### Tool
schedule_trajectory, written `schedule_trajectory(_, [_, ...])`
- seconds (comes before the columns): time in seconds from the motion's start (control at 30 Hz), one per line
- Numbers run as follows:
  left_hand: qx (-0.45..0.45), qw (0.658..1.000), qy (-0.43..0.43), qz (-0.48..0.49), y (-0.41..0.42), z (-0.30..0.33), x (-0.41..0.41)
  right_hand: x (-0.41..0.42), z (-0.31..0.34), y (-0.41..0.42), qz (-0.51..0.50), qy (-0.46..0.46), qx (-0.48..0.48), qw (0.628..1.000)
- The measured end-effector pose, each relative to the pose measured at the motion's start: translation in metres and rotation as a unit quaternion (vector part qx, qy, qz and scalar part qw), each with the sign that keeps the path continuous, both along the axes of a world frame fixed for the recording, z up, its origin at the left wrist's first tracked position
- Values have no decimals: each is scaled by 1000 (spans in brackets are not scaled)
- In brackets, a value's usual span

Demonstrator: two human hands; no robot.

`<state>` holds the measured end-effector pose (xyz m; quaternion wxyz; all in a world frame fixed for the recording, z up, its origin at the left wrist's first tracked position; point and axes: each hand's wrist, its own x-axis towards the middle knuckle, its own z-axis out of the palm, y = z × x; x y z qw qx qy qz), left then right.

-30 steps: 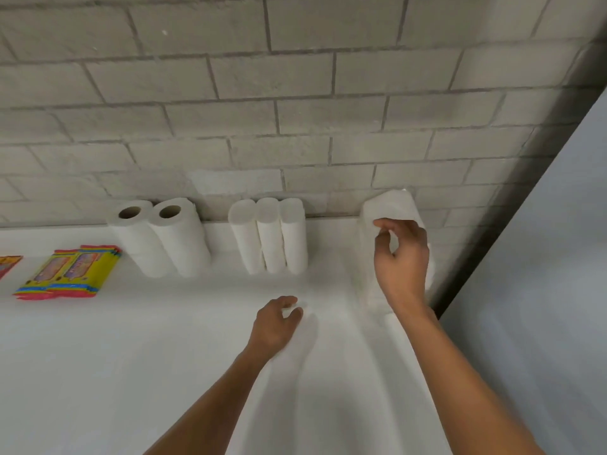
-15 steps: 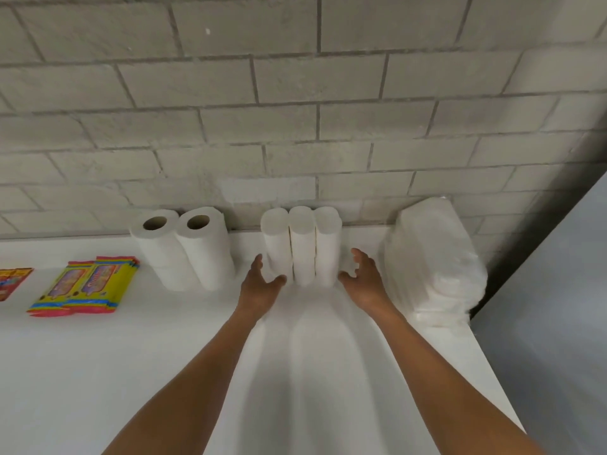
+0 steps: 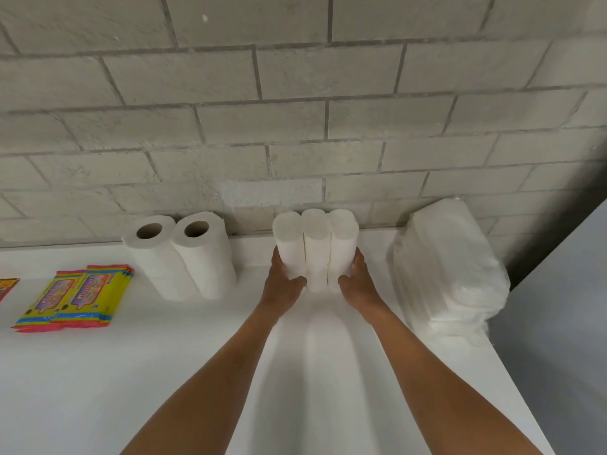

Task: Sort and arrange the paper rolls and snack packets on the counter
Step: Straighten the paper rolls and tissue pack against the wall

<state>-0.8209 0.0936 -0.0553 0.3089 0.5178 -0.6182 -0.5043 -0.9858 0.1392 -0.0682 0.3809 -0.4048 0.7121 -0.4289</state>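
Both hands clamp the trio of slim white rolls (image 3: 315, 247) standing upright at the counter's (image 3: 98, 372) back edge, w/ the brick wall (image 3: 295, 110) right behind. Left hand (image 3: 284, 284) curls round the left roll's lower side, right hand (image 3: 356, 284) round the right roll's; thumbs wrap onto the front, fingers hidden behind. The middle roll is only squeezed between its neighbours, not held directly.

The two wider rolls (image 3: 184, 254) w/ open cores stand just left of the trio along the same back edge. Plastic-wrapped white pack (image 3: 450, 270) sits at the back-right corner, near the right edge. Yellow snack packets (image 3: 75, 298) lie flat toward the left edge, well apart from the hands.

Risks, as I judge: if the trio gets lifted or slid, the middle roll prob slips out or topples, since pressure alone holds it. Tall narrow rolls tip easily; an uneven push could fan them apart. A shift right may bump the pack, which sits close to the counter's right edge.
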Motion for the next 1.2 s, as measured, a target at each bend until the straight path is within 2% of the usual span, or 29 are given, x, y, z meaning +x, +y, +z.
schedule_trajectory(0.33, [8,999,-33,-7,-1,-4,-1,-6,3,3,-4,1,5,1000])
schedule_trajectory(0.63, [44,992,-121,9,8,-10,20,-11,-5,23,-29,-2,57,998])
schedule_trajectory(0.87, [47,986,-155,-25,40,-25,45,0,-14,61,-45,1,73,996])
schedule_trajectory(1.2, [3,976,-207,-70,103,-35,77,47,-17,115,-5,49,54,997])
